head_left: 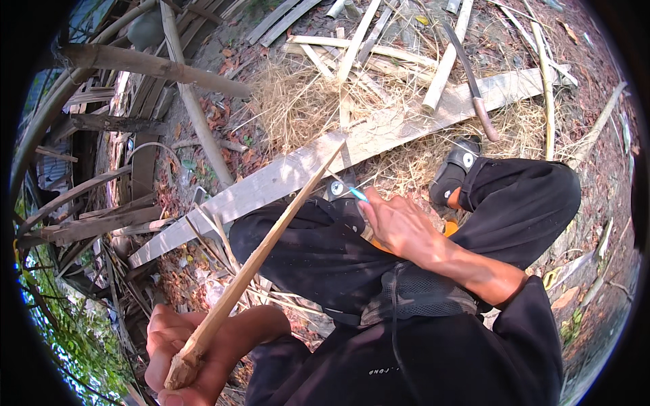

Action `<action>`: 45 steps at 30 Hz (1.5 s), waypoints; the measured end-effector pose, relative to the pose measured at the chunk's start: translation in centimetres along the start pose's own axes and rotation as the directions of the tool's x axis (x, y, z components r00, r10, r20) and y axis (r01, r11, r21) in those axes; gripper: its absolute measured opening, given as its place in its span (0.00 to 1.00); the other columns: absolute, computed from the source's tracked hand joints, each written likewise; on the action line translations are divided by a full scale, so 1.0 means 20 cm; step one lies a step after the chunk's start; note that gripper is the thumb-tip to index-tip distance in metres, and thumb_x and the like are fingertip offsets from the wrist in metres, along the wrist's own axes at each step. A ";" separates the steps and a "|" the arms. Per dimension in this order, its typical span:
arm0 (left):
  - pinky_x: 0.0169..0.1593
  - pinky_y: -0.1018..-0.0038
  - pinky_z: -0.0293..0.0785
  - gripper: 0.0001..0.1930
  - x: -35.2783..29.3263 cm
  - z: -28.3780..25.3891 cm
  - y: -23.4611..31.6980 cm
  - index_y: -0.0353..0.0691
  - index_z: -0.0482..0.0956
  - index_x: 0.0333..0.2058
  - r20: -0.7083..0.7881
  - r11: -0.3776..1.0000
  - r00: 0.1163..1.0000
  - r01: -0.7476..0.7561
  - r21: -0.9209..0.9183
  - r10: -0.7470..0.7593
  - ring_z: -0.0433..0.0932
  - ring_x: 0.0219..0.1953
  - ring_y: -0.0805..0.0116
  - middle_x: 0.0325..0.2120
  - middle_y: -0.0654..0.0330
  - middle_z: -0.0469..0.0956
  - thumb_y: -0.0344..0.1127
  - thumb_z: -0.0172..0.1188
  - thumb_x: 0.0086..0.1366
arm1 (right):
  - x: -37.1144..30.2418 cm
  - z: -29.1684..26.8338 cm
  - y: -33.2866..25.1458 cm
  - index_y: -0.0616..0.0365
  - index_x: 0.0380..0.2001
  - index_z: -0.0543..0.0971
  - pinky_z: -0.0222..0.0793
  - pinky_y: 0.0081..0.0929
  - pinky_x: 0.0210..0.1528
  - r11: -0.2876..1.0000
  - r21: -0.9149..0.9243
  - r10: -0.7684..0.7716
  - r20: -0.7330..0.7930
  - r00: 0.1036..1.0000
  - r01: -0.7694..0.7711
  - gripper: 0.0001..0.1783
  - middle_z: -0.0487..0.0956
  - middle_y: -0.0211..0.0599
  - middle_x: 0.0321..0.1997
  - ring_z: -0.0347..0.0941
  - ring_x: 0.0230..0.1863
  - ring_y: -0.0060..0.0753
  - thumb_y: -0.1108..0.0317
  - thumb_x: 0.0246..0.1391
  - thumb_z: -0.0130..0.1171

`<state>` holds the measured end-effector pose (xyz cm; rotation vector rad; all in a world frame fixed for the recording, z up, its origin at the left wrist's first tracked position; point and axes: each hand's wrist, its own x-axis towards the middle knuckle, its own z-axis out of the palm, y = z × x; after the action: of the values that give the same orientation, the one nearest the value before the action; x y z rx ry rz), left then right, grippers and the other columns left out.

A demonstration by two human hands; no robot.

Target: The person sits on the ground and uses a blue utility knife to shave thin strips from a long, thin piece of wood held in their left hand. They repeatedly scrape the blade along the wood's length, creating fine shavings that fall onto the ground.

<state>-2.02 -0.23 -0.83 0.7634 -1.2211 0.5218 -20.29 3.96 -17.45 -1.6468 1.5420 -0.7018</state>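
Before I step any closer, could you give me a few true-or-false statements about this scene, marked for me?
1. The left hand grips the thick end of a tapered wooden stick. True.
2. The right hand is empty. False: it holds a slim tool with a turquoise part.
3. A long knife with a brown handle lies partly over the grey plank. True.
4. The person's trousers are white. False: they are black.

- one tapered wooden stick (261,254);
- one turquoise-handled knife (358,194);
- one brown-handled machete (468,73);
- one long, flat plank (271,181);
- two dark shoes (455,169);
- scattered poles (200,111) and slats (281,21), too many and overlapped to count
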 end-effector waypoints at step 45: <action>0.13 0.80 0.44 0.34 0.11 0.06 0.08 0.38 0.54 0.05 0.466 0.937 0.846 -0.104 -0.333 0.259 0.52 0.06 0.77 0.03 0.66 0.52 0.55 0.42 0.65 | -0.24 -0.26 -0.47 0.63 0.27 0.66 0.65 0.43 0.13 0.968 0.026 -0.242 -0.176 0.954 0.250 0.13 0.68 0.47 0.07 0.69 0.12 0.55 0.63 0.57 0.51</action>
<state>-3.39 -0.16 1.80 0.5373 -1.8328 0.2831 -19.70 7.73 -6.33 -1.7995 1.4366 -1.0302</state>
